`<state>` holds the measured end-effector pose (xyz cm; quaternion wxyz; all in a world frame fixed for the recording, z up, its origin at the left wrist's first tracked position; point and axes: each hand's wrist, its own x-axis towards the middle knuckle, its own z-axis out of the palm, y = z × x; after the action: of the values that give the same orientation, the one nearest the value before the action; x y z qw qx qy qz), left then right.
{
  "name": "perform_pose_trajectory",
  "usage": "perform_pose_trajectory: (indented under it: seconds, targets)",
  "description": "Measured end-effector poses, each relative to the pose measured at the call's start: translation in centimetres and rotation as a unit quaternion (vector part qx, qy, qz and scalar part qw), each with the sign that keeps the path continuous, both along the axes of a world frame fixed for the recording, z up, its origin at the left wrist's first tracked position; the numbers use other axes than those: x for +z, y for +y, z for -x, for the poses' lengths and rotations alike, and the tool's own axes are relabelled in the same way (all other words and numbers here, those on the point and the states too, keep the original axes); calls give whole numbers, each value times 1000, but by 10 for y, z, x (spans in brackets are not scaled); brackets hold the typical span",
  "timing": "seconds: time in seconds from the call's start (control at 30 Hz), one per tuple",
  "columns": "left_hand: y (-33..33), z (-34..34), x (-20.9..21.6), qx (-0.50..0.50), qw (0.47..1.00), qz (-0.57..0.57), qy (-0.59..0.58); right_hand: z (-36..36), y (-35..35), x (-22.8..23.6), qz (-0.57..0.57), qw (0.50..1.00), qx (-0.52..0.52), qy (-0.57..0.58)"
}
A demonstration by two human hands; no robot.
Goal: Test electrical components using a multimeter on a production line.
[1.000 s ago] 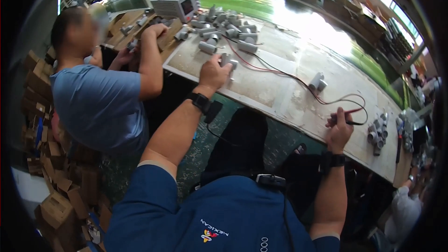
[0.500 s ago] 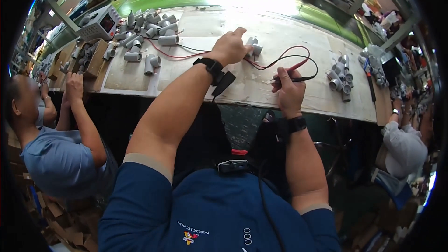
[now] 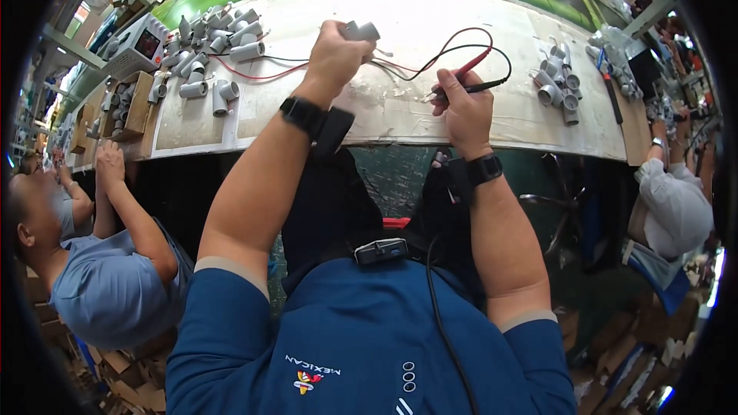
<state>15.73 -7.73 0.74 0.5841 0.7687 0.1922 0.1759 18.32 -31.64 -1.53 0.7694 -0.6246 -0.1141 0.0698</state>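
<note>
Left hand [image 3: 336, 52] grips grey part [image 3: 361, 31]; right hand [image 3: 463, 107] pinches probes [image 3: 475, 75]

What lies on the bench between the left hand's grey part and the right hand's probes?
In the head view, only red and black leads cross between grey part and probes.

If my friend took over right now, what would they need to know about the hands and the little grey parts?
Left hand: shut on one small grey part, lifted over the white bench.
Right hand: holds the red and black test probes together; tips close to the part, touching or not is unclear.
Left: a pile of grey parts beside a meter box.
Right: a smaller pile of grey parts.
Which pile is finished cannot be told.
</note>
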Motion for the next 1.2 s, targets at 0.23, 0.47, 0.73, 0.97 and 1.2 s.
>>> perform_pose_trajectory:
  seconds: [0.23,0.47,0.73,0.97,1.2]
  targets:
    - [-11,94,-18,35,995,4,-96,17,7,5,-23,996,52,65]
    - [-17,107,-28,57,994,-52,-82,54,50,9,4,997,59,59]
    - [-21,112,-31,56,990,-85,-92,58,75,5,81,996,45,-20]
    - [-21,109,-37,79,984,-98,-125,58,78,-1,96,992,45,-61]
    - [-21,109,-37,78,984,-102,-124,57,80,-5,126,987,37,-92]
